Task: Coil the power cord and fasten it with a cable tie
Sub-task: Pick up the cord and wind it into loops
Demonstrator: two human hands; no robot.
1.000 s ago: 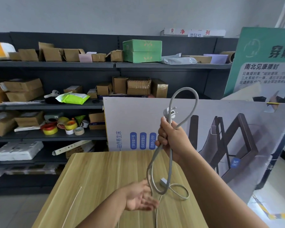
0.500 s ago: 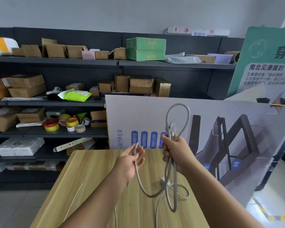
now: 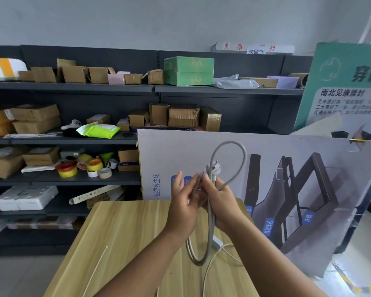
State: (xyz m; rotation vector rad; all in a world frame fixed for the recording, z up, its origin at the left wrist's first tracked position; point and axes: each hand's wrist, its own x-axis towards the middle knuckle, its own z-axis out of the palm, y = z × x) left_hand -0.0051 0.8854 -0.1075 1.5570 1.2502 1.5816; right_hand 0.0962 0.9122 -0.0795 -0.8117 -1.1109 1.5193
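A grey power cord (image 3: 242, 156) is held above the wooden table (image 3: 126, 236) in loops. My right hand (image 3: 222, 199) grips the bundle just below the white plug (image 3: 212, 168), with one loop arching above and another hanging down below both hands. My left hand (image 3: 183, 203) presses a strand of the cord against the bundle, fingers partly spread. The cord's tail runs down to a small white block (image 3: 217, 242) lying on the table. A thin white cable tie (image 3: 95, 271) lies on the table's left side, away from both hands.
Dark shelves (image 3: 73, 179) with cardboard boxes and tape rolls stand behind the table on the left. A large printed board (image 3: 287, 168) leans right behind the table's far edge. The floor drops away on the right.
My left hand rose from low over the table and brought a strand of cord up to the bundle in my right hand. My right hand came down a little and the top loop shrank.
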